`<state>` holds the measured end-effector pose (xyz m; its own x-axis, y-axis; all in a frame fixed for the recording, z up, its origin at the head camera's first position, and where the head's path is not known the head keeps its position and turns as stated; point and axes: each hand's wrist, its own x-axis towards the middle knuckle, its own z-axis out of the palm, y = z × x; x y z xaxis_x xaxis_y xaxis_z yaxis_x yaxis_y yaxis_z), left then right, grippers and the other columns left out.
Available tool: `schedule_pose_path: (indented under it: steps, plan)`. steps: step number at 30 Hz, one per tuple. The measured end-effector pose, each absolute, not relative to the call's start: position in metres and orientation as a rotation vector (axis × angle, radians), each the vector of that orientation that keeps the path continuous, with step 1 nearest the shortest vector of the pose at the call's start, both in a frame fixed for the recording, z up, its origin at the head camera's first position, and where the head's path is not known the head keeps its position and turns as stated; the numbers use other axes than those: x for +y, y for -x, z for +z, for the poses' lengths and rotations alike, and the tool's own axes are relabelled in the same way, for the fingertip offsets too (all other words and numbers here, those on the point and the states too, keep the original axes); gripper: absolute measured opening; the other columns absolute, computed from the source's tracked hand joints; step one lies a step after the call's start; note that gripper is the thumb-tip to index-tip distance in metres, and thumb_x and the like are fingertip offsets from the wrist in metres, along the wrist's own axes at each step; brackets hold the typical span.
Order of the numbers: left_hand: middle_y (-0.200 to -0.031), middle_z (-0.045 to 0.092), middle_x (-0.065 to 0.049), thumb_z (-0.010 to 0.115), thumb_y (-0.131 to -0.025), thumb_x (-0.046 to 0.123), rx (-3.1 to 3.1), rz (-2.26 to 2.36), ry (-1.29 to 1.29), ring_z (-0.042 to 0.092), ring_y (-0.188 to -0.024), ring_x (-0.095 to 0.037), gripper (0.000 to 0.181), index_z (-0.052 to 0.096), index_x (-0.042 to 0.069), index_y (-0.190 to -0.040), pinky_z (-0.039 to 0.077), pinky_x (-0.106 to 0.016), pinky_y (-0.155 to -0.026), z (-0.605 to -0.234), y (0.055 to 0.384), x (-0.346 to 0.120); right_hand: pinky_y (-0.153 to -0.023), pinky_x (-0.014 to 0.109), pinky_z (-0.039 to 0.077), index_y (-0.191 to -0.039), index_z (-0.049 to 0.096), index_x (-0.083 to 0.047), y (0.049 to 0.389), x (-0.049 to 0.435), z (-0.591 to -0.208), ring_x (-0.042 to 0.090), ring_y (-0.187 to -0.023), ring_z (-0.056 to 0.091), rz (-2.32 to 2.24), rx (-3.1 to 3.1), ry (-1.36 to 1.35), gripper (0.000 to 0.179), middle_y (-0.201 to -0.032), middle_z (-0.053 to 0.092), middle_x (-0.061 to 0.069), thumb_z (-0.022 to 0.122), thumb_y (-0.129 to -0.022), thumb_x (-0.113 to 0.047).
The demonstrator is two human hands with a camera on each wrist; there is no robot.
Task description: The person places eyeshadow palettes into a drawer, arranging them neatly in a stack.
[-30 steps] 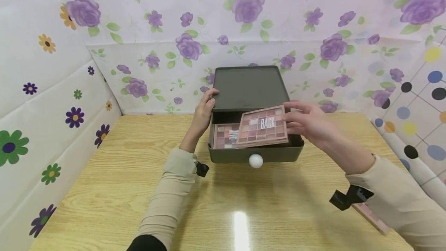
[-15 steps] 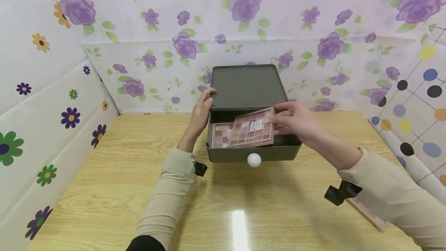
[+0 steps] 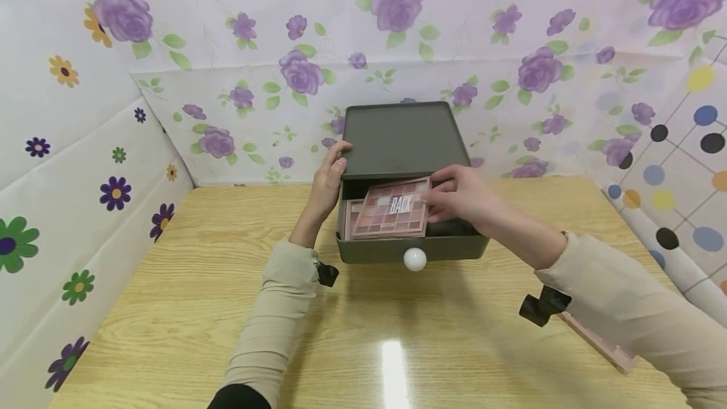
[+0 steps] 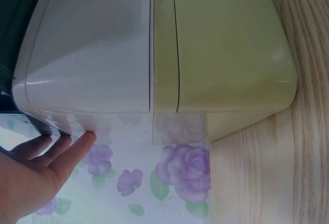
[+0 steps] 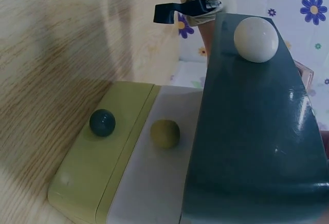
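A drawer cabinet with a dark grey-green top stands against the back cloth, its top drawer pulled out. My right hand pinches the right edge of a pink eyeshadow palette lettered "BACK", which lies slightly tilted inside that drawer. Beneath it, at the drawer's left, a second eyeshadow palette shows partly. My left hand rests against the cabinet's left side near the top; in the left wrist view its fingers lie extended along that side. The right hand is mostly hidden in the right wrist view.
Below the open drawer are a white drawer and a yellow-green drawer, both closed, with round knobs. A white knob sticks out in front. Another pink palette lies on the wooden table, partly under the right sleeve.
My right hand has moved left and slightly down with its palette, which now covers more of the palette underneath. The left hand stays at the cabinet's side.
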<state>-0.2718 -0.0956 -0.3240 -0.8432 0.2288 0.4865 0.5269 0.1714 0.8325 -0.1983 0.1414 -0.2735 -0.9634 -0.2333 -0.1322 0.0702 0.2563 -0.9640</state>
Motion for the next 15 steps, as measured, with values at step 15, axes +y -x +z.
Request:
schedule_pose_path:
  steps: [15]
  plan:
    - [-0.139, 0.033, -0.021, 0.03, -0.093, 0.017, -2.2, -1.743, 0.749, 0.024, -0.132, -0.033, 0.042, 0.037, -0.004, -0.128, 0.022, -0.047, -0.104, -0.3253, 0.2738, -0.0962, -0.065, 0.034, 0.053, -0.127, 0.031, 0.015, 0.2049, 0.1317, -0.2821, 0.017, -0.062, 0.062, -1.619, 2.297, 0.204, 0.047, -0.102, 0.057, 0.031, 0.052, -0.087, 0.003]
